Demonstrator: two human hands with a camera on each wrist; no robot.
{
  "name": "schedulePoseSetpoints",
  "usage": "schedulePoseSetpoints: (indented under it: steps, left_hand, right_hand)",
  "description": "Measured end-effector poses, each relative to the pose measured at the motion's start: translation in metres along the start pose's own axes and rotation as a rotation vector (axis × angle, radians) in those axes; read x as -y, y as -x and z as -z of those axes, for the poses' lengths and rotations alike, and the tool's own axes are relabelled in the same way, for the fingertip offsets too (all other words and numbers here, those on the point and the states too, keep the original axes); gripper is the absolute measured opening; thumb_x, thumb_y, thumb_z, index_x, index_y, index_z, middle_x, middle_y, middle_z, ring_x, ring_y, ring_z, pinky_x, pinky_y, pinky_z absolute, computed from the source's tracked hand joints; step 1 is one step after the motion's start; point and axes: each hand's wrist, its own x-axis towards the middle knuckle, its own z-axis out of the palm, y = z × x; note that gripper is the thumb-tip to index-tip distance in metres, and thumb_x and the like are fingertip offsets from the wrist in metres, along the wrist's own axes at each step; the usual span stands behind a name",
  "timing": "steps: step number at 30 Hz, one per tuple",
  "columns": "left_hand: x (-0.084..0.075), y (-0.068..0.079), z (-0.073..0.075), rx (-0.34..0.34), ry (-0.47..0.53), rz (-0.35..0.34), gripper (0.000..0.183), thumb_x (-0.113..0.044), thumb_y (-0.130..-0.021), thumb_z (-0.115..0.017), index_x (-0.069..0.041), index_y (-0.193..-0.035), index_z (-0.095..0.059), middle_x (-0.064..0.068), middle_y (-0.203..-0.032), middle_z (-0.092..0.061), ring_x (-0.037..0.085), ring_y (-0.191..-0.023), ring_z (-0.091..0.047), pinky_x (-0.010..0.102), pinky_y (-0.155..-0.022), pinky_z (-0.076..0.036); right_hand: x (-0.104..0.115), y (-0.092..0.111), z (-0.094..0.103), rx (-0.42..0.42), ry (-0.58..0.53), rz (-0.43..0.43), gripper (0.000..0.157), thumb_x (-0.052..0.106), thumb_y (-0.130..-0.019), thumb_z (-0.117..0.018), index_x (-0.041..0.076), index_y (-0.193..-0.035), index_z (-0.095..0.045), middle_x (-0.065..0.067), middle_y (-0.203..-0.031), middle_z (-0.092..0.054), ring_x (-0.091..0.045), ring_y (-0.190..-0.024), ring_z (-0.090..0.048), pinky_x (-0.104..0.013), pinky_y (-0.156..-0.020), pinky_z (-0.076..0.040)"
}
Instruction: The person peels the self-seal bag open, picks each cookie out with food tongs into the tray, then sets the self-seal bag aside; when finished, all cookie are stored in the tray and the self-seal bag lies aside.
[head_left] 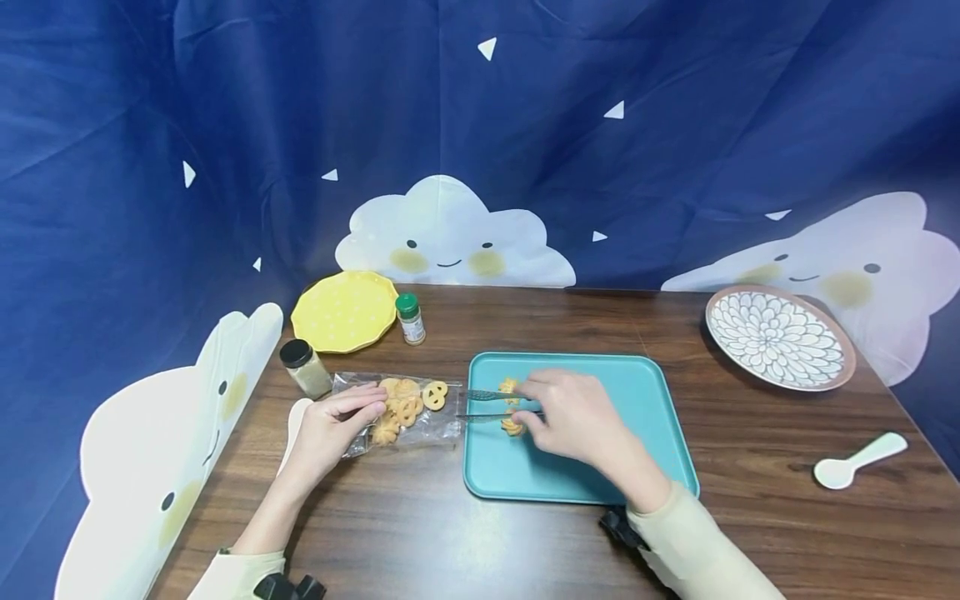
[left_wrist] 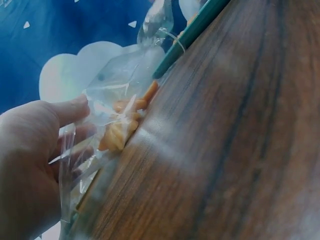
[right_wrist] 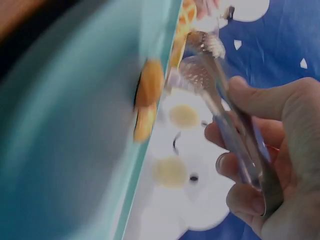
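Observation:
My left hand (head_left: 333, 429) holds a clear plastic bag (head_left: 438, 429) by its left part; in the left wrist view the thumb and fingers (left_wrist: 75, 110) lie on either side of the film. Inside it are several golden cookies (head_left: 401, 408), one pretzel-shaped. In my right hand (head_left: 573, 417) I grip metal tongs (right_wrist: 245, 135), their arms spread slightly and pointing left at the bag's opening. Nothing shows between the tongs' tips. Below the tongs, two small cookies (head_left: 512, 427) lie on the left side of a teal tray (head_left: 630, 475).
Behind the bag stand a yellow plate (head_left: 341, 312), a green-capped shaker (head_left: 410, 318) and a black-lidded jar (head_left: 306, 368). A white utensil (head_left: 292, 425) is partly hidden by my left hand. At right are a patterned plate (head_left: 780, 337) and a pale spoon (head_left: 858, 461).

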Motion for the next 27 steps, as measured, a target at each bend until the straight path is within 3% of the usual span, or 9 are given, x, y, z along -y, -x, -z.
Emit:
schedulePoseSetpoints:
  steps: [8, 16, 22, 27]
  left_hand:
    - [0.003, 0.002, -0.001, -0.003, 0.014, -0.012, 0.020, -0.029, -0.089, -0.079, -0.018, -0.104, -0.081, -0.001, -0.118, -0.078, 0.021, -0.123, -0.069, 0.004, -0.105, -0.046]
    - [0.005, -0.001, 0.000, -0.014, 0.024, -0.053, 0.018, -0.025, -0.088, -0.079, -0.015, -0.104, -0.081, 0.003, -0.118, -0.078, 0.027, -0.123, -0.069, 0.006, -0.105, -0.047]
    - [0.002, -0.001, -0.001, -0.006, -0.003, -0.048, 0.020, -0.028, -0.088, -0.079, -0.018, -0.105, -0.081, 0.000, -0.118, -0.078, 0.023, -0.123, -0.069, 0.004, -0.106, -0.045]
    - [0.003, -0.001, 0.000, -0.013, -0.021, -0.057, 0.020, -0.028, -0.088, -0.079, -0.019, -0.106, -0.081, 0.000, -0.118, -0.078, 0.022, -0.123, -0.069, 0.005, -0.106, -0.046]
  right_hand:
    - [0.029, -0.023, -0.023, 0.040, 0.042, 0.047, 0.028, 0.041, -0.086, -0.079, 0.021, -0.106, -0.077, 0.007, -0.095, -0.073, -0.013, -0.088, -0.071, -0.035, -0.064, -0.061]
    - [0.041, -0.032, -0.033, 0.045, 0.003, 0.060, 0.034, 0.043, -0.092, -0.073, 0.021, -0.117, -0.075, 0.005, -0.109, -0.075, -0.015, -0.102, -0.072, -0.037, -0.072, -0.064]
    - [0.041, -0.037, -0.037, 0.015, 0.034, 0.094, 0.031, 0.038, -0.089, -0.078, 0.020, -0.114, -0.075, 0.004, -0.101, -0.073, -0.015, -0.092, -0.068, -0.033, -0.058, -0.059]
    - [0.052, -0.037, -0.033, 0.027, 0.041, 0.032, 0.034, 0.043, -0.091, -0.074, 0.018, -0.114, -0.076, 0.003, -0.099, -0.073, -0.016, -0.089, -0.070, -0.034, -0.062, -0.061]
